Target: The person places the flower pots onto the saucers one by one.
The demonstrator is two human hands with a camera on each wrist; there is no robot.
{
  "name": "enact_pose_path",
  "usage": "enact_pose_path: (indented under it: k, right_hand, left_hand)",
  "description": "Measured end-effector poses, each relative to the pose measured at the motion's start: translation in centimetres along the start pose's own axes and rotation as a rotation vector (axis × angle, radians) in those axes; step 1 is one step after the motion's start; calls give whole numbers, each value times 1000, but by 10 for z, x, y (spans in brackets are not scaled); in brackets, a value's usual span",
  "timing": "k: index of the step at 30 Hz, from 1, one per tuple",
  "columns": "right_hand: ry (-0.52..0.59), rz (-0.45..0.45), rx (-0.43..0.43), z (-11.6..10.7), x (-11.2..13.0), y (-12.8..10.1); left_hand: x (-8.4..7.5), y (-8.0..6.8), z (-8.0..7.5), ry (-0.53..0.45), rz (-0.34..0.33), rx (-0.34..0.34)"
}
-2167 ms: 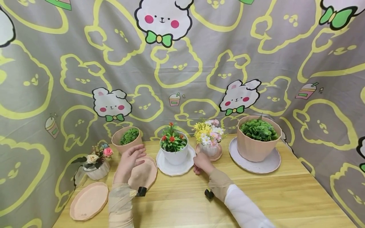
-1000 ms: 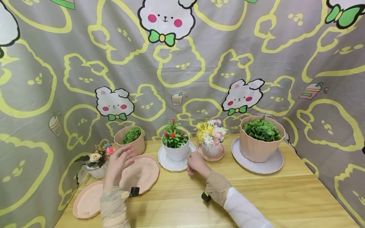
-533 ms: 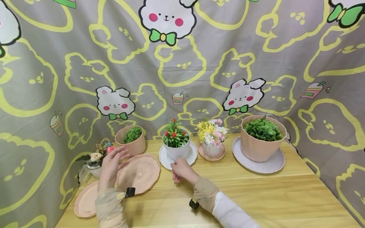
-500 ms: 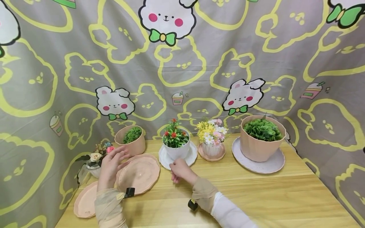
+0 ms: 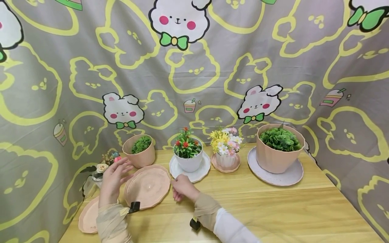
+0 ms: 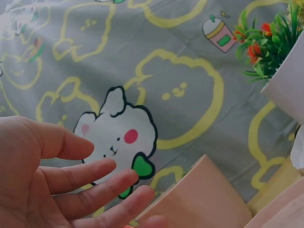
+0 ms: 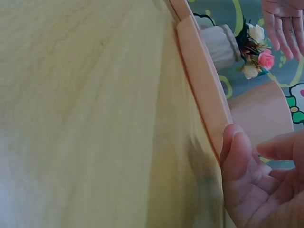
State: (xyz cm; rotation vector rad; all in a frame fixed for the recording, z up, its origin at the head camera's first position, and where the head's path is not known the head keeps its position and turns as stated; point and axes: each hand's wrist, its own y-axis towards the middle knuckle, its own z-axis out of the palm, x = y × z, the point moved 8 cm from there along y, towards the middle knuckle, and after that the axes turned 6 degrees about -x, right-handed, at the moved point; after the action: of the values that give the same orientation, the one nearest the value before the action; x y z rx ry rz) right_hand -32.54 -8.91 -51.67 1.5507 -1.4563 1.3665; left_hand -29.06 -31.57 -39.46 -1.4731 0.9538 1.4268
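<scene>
1. Three pots already stand on saucers along the back of the desk (image 5: pixel 273 206): the white pot with red flowers (image 5: pixel 188 155) on a white saucer (image 5: pixel 200 173), the small vase of yellow and pink flowers (image 5: pixel 225 152) on a little pink saucer, and the large pink pot of greenery (image 5: pixel 279 148) on a grey plate (image 5: pixel 288 177).
2. By my reckoning the work is a little past halfway: the small pink pot (image 5: pixel 139 153) and the rose vase (image 5: pixel 98 173) sit straight on the desk, while the big peach saucer (image 5: pixel 147 187) and the second peach saucer (image 5: pixel 88 216) at the front left corner lie bare.
3. The right hand (image 5: pixel 181 187) rests at the right rim of the big peach saucer, thumb against the edge and fingers loosely bent, not clamped round it.
4. The left hand (image 5: pixel 113 179) hovers released, fingers spread, over the left side of that saucer, near the small pink pot and holding nothing.
5. The head view gives the whole row; the right wrist view alone shows the thumb (image 7: pixel 236 147) pressed on the saucer's rim.
6. The left wrist view shows the open palm, with the small pink pot just beneath the fingertips, untouched.
</scene>
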Motion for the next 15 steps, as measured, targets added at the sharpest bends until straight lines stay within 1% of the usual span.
enact_pose_path:
  k: [6,10,13,15]
  right_hand:
    - [-4,-4,16,10,-1,-1]
    - [0,3,15,14,-2,-1]
    - [-7,-3,9,16,-1,-1]
    - [-15,-11,6,18,0,-1]
  left_hand:
    - [1,0,-4,-11,6,-10]
    - [3,2,-7,-15,-8,-28]
    - [6,3,-8,2,-23,-43]
    - [8,4,-10,32,-32,-49]
